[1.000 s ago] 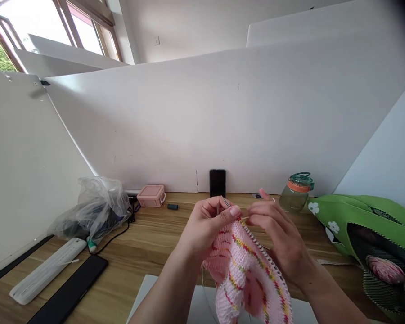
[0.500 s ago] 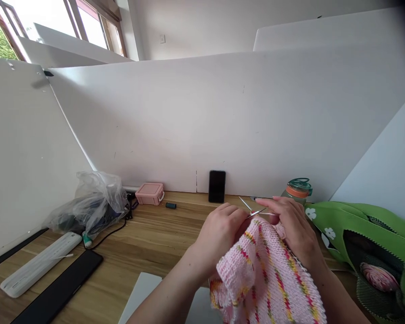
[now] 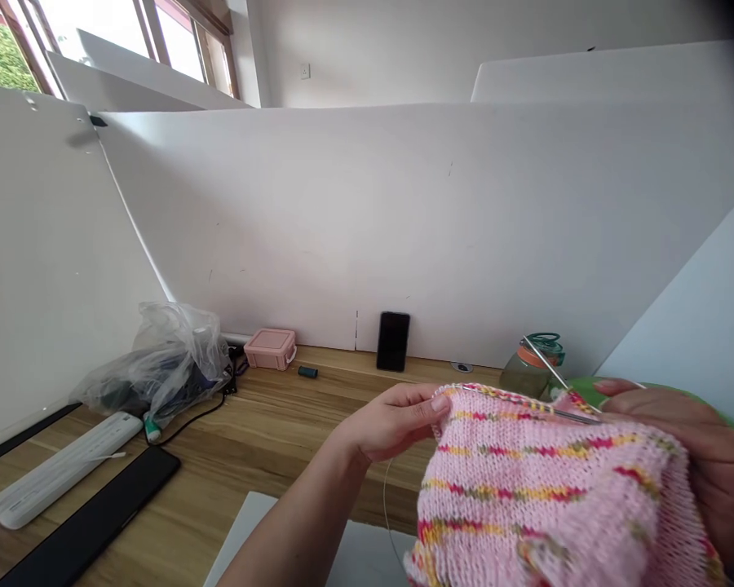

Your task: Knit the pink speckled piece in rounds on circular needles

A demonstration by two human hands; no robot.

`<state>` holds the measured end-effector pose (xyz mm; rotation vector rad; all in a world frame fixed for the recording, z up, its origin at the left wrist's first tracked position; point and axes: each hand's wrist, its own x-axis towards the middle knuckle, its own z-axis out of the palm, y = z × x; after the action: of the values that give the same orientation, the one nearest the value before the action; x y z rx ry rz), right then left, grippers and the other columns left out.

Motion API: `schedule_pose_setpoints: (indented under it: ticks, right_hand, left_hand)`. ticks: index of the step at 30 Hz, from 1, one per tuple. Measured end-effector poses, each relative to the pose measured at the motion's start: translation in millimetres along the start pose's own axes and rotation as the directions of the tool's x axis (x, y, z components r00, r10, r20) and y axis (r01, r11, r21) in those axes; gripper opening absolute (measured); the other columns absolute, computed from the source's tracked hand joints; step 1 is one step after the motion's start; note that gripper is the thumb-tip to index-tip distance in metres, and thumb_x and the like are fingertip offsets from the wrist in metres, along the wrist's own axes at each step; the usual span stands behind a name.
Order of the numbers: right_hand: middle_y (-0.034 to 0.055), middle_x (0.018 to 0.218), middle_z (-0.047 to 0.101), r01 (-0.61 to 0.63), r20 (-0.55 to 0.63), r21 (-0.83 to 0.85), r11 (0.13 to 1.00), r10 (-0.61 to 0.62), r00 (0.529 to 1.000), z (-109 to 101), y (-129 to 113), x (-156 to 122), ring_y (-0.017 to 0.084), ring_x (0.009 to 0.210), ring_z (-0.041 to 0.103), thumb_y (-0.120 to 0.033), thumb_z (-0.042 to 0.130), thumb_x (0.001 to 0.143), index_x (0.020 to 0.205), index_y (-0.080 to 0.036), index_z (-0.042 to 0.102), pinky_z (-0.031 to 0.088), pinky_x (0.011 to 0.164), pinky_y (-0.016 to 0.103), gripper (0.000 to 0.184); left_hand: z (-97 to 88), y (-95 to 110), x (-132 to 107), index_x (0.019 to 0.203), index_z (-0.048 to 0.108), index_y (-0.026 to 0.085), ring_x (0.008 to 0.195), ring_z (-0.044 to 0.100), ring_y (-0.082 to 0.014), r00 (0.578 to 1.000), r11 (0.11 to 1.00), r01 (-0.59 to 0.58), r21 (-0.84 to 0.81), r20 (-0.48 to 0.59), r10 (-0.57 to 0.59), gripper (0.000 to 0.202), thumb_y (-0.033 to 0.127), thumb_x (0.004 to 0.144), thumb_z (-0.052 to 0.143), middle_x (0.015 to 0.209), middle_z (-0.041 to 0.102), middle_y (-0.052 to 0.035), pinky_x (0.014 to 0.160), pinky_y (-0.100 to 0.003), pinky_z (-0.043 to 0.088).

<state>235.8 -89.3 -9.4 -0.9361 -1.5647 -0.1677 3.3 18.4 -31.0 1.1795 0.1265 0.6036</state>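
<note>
A pink knitted piece with yellow, red and green stripes is stretched wide between my hands over the wooden desk. My left hand pinches its upper left corner, fingers closed on the fabric. My right hand grips the right side, together with the metal knitting needles, whose tips stick up past the top edge. A thin cable hangs in a loop below my left hand.
Along the white partition stand a black phone, a pink box, a green-lidded jar and a plastic bag. A white power strip and a black slab lie at left. A green bag peeks out behind the knitting.
My hands moved apart and spread the knitting out flat and wide. My right hand moved right and toward the camera with the needles. The view shifted slightly.
</note>
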Motion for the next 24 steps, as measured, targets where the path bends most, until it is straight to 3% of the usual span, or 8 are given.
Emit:
schedule_pose_setpoints:
  ticks: [2, 4, 6, 8, 12, 15, 20, 24]
  right_hand:
    - [0.0028, 0.075, 0.059, -0.007, 0.024, 0.022, 1.000, 0.006, 1.000, -4, 1, 2, 0.026, 0.073, 0.052, -0.032, 0.063, 0.086, 0.094, -0.041, 0.070, 0.042, 0.092, 0.052, 0.014]
    - [0.0023, 0.075, 0.058, 0.018, 0.088, 0.072, 0.997, -0.024, 0.996, 1, -3, 5, 0.025, 0.072, 0.051, -0.036, 0.061, 0.087, 0.098, -0.041, 0.069, 0.041, 0.094, 0.051, 0.014]
    - [0.0019, 0.074, 0.057, 0.009, 0.123, 0.116, 0.993, -0.023, 0.992, 13, -11, 9, 0.025, 0.072, 0.049, -0.037, 0.059, 0.088, 0.100, -0.041, 0.067, 0.039, 0.095, 0.050, 0.015]
    - [0.0019, 0.071, 0.054, -0.030, 0.066, 0.146, 0.989, 0.020, 0.998, 29, -19, 11, 0.024, 0.072, 0.047, -0.034, 0.054, 0.091, 0.095, -0.039, 0.067, 0.038, 0.092, 0.048, 0.014]
    - [0.0018, 0.070, 0.053, -0.105, 0.127, 0.149, 0.983, 0.086, 0.988, 53, -25, 8, 0.023, 0.073, 0.047, -0.031, 0.052, 0.092, 0.085, -0.031, 0.066, 0.038, 0.091, 0.046, 0.015]
    - [0.0004, 0.068, 0.051, -0.115, 0.169, 0.165, 0.980, 0.087, 0.982, 64, -25, 5, 0.021, 0.072, 0.047, -0.025, 0.052, 0.091, 0.082, -0.028, 0.065, 0.039, 0.090, 0.045, 0.017]
    - [-0.0007, 0.068, 0.051, -0.088, 0.159, 0.165, 0.982, 0.062, 0.985, 74, -24, -1, 0.020, 0.074, 0.050, -0.020, 0.045, 0.093, 0.082, -0.026, 0.063, 0.040, 0.089, 0.045, 0.022]
    - [0.0019, 0.083, 0.057, -0.055, 0.063, -0.001, 0.999, 0.055, 0.997, 76, -16, -8, 0.023, 0.095, 0.054, -0.020, 0.054, 0.087, 0.090, -0.024, 0.059, 0.042, 0.086, 0.042, 0.007]
  left_hand:
    - [1.3, -2, 2, 0.079, 0.065, 0.014, 0.066, 0.052, -0.0111, 0.999, 0.992, 0.009, -0.122, -0.051, -0.016, 0.038, 0.048, 0.070, 0.078, 0.072, 0.057, -0.0025, 0.066, -0.025, 0.043]
    - [3.8, 3, 0, 0.082, 0.064, 0.015, 0.062, 0.049, -0.0089, 0.994, 0.994, -0.010, -0.113, -0.112, -0.002, 0.037, 0.046, 0.069, 0.079, 0.072, 0.055, -0.0014, 0.060, -0.021, 0.039]
    - [6.1, 11, -3, 0.083, 0.062, 0.015, 0.059, 0.044, -0.0072, 0.987, 0.999, -0.035, 0.011, -0.156, 0.036, 0.035, 0.046, 0.074, 0.075, 0.071, 0.053, 0.0001, 0.055, -0.020, 0.034]
    - [8.1, 19, -7, 0.082, 0.060, 0.014, 0.057, 0.038, -0.0064, 0.981, 0.977, -0.053, 0.208, -0.169, 0.089, 0.033, 0.047, 0.080, 0.068, 0.068, 0.049, 0.0016, 0.052, -0.019, 0.029]
    - [14.9, 28, -13, 0.077, 0.060, 0.013, 0.060, 0.036, -0.0083, 0.977, 0.786, -0.085, 0.612, -0.103, 0.186, 0.032, 0.044, 0.087, 0.059, 0.066, 0.046, 0.0015, 0.052, -0.021, 0.028]
    - [22.6, 31, -15, 0.076, 0.062, 0.014, 0.062, 0.042, -0.0097, 0.968, 0.596, -0.127, 0.793, -0.032, 0.248, 0.031, 0.039, 0.092, 0.053, 0.067, 0.051, 0.0002, 0.056, -0.022, 0.033]
    - [32.8, 31, -16, 0.104, 0.064, 0.013, 0.084, 0.057, -0.0155, 0.884, 0.400, -0.289, 0.869, 0.082, 0.461, 0.020, 0.020, 0.092, 0.050, 0.092, 0.063, -0.0085, 0.073, -0.025, 0.044]
    - [36.3, 25, -16, 0.110, 0.065, 0.012, 0.089, 0.059, -0.0159, 0.801, 0.374, -0.416, 0.828, 0.140, 0.582, 0.027, 0.009, 0.088, 0.051, 0.098, 0.064, -0.0104, 0.079, -0.025, 0.046]
